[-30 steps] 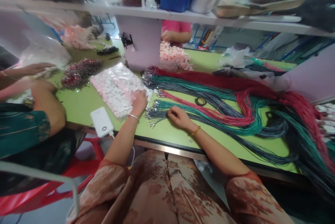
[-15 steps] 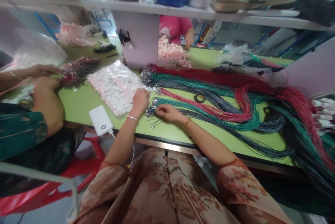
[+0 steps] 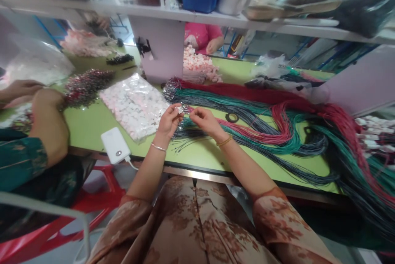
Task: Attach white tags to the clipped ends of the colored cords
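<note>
My left hand [image 3: 169, 120] is raised above the green table [image 3: 89, 126] and pinches a small white piece [image 3: 180, 110] between its fingertips. My right hand [image 3: 204, 120] is closed beside it, fingertips pinching the end of a thin cord, almost touching the left hand. Under both hands lie bundles of green, red and dark cords [image 3: 262, 126] with metal ends. A clear bag of small white and pink pieces [image 3: 135, 105] lies just left of my left hand.
A white power bank [image 3: 115, 150] lies at the table's front edge. A person in green sleeves [image 3: 46, 120] works at the left by a heap of dark red bits [image 3: 86, 85]. Another person in pink [image 3: 203, 37] stands behind a pink-white pile. A shelf [image 3: 216, 19] runs overhead.
My left hand left the bag with a small white piece and rose. My right hand lifted off the cord bundle, and the two hands came together above it.
</note>
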Tool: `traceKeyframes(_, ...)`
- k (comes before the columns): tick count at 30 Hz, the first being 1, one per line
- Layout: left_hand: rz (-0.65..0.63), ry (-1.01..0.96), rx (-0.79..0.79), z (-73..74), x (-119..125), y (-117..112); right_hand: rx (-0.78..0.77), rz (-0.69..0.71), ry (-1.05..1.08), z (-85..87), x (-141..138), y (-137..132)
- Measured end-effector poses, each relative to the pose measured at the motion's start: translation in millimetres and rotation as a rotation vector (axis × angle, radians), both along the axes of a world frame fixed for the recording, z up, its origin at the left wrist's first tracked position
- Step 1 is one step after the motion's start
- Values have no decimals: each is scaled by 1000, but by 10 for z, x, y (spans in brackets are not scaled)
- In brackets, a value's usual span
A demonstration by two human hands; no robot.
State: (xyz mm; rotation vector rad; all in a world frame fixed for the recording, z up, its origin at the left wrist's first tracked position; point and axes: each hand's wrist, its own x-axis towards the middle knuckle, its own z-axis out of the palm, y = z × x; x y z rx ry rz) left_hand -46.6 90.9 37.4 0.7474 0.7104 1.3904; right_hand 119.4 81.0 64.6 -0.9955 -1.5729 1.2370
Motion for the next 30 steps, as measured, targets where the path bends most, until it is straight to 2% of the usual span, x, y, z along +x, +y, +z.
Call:
traceKeyframes(5,-68,-121,-83,-90,31,-38,88,-135,-68,-49,-62,-7)
traceKeyframes(12,-131,-132,-91,-103,93,-89,262,-258,-264,-126,-15,-121)
traceKeyframes(18,-95,-73,-78,-108,92,-103,343,-236,-346,-147,5,-142)
traceKeyframes(23,-68,27,-31,-117,71,-103,360,-253,-383,-102,33,-143)
traceKeyframes(30,-49,53,-25,-161,88,-94,351,-220,-431,-71,48,-138)
